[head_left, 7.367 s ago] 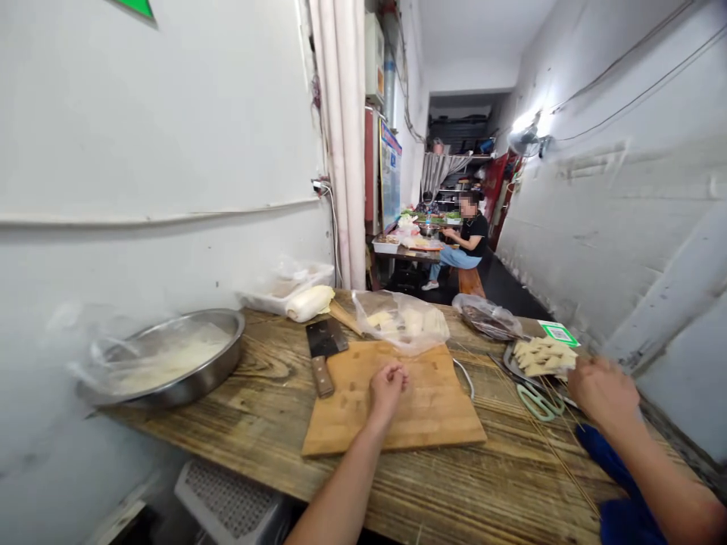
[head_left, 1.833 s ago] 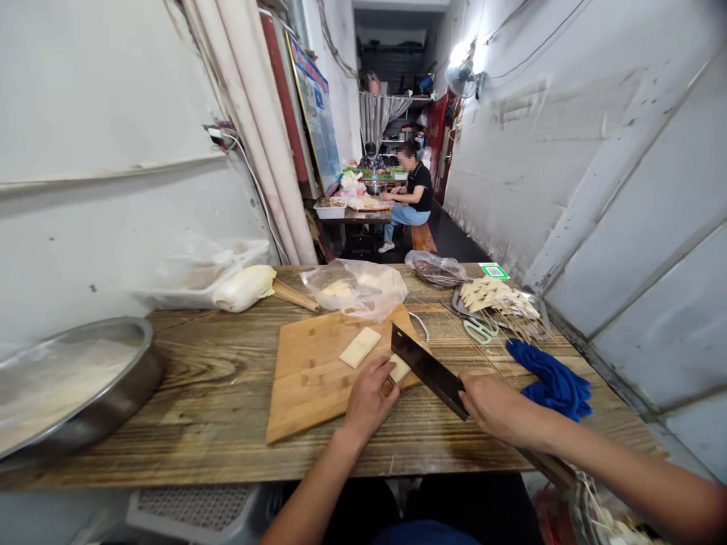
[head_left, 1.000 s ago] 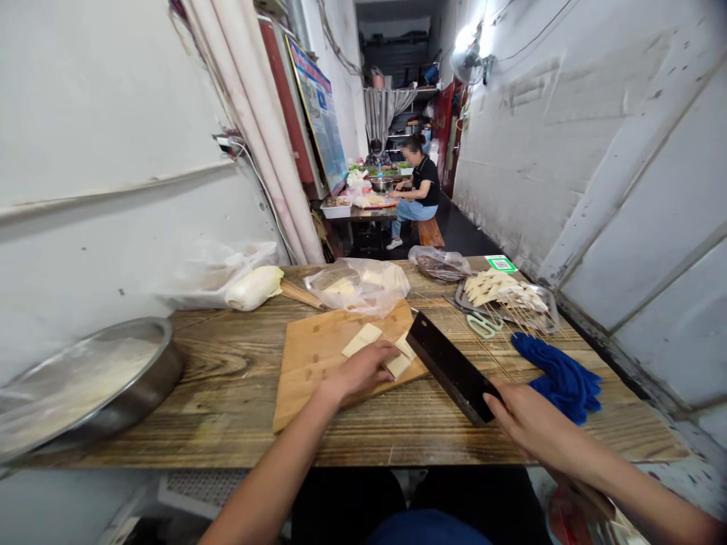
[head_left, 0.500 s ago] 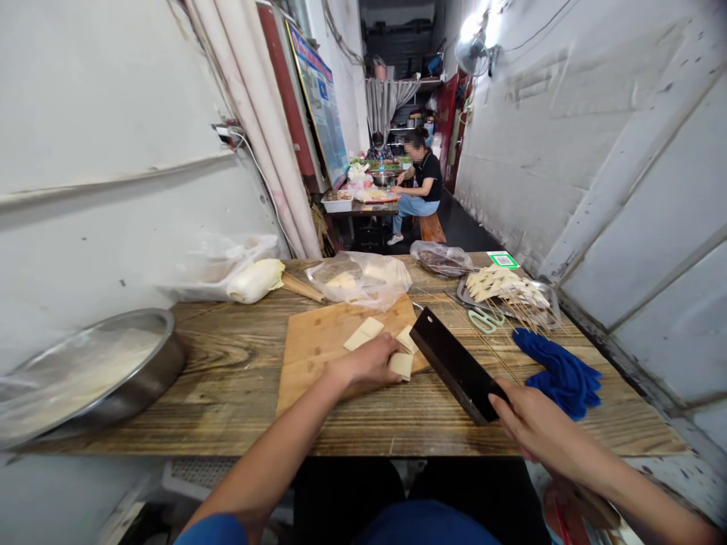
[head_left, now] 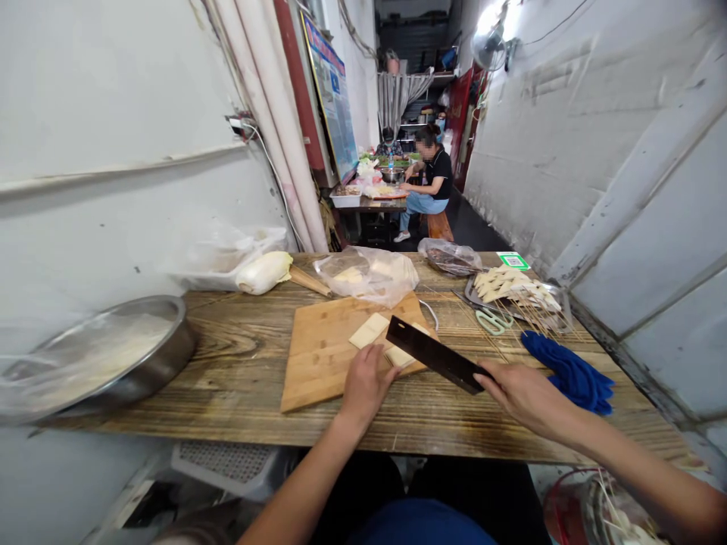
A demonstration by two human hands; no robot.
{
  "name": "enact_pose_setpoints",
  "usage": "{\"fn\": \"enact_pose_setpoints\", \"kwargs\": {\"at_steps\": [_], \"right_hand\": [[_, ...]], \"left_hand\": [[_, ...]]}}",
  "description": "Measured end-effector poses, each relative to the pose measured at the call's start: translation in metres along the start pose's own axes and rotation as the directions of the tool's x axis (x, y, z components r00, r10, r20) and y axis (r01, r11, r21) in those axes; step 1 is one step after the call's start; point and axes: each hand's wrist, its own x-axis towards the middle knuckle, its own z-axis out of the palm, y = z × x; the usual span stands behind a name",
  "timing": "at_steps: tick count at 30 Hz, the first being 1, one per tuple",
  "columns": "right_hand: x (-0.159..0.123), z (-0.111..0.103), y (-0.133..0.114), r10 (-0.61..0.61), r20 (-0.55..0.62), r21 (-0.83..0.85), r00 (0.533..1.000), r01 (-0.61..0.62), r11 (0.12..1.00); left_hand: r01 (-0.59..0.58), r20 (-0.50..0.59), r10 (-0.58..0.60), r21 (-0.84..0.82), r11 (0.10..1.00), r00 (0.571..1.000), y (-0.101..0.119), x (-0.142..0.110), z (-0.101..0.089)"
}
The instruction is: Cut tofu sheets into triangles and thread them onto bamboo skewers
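Observation:
My right hand [head_left: 514,390] grips the handle end of a dark cleaver [head_left: 435,356], whose broad blade slants up to the left above the cutting board's right side. My left hand [head_left: 365,382] rests at the board's near edge, thumb spread from the fingers, touching the near edges of pale, flat tofu-like squares. One square [head_left: 368,331] lies fully on the wooden cutting board [head_left: 318,356]. Another stack [head_left: 399,356] sits beside the thumb, partly hidden by the cleaver.
Behind the board lies a plastic bag [head_left: 372,272] of pale pieces. Right are scissors [head_left: 493,321], a blue glove [head_left: 568,371] and a tray of skewered pale pieces [head_left: 514,288]. Left are a metal basin [head_left: 176,341] and a cabbage [head_left: 266,272]. A person [head_left: 435,178] sits at a far table.
My left hand has let go of the small pale square it held and drawn back toward me. The cleaver has shifted left and tilted flatter, over the pale stack.

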Motion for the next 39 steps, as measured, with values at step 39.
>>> {"fn": "enact_pose_setpoints", "kwargs": {"at_steps": [39], "right_hand": [[0.061,-0.038,0.020,-0.254,0.154,-0.157,0.955,0.277,0.948]], "left_hand": [[-0.404,-0.011,0.409,0.131,0.905,0.913,-0.001,-0.025,0.011]]}}
